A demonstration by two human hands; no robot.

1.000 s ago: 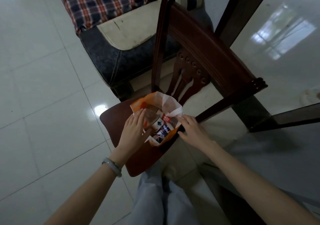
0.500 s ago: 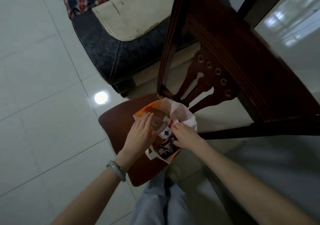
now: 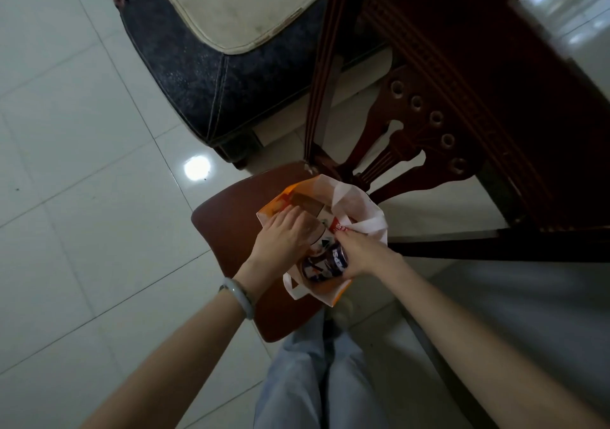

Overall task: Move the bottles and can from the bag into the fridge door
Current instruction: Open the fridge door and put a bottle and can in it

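An orange and white bag (image 3: 359, 209) sits open on the seat of a dark wooden chair (image 3: 227, 227). My right hand (image 3: 361, 255) grips a dark blue Pepsi can (image 3: 325, 263) at the near side of the bag's mouth. My left hand (image 3: 284, 237) is inside the bag's left side with its fingers curled round a bottle (image 3: 317, 233); only part of the bottle's label shows. The rest of the bag's contents is hidden by my hands.
The chair's carved backrest (image 3: 429, 121) rises right behind the bag. A black and cream sofa (image 3: 211, 49) stands on the tiled floor beyond the chair. A glass-topped table (image 3: 567, 19) is at the upper right. My legs in light jeans (image 3: 317, 379) stand against the seat's front edge.
The view has moved closer over the chair. My right hand went from the bag's rim into the bag and took hold of the can. My left hand reached deeper into the bag.
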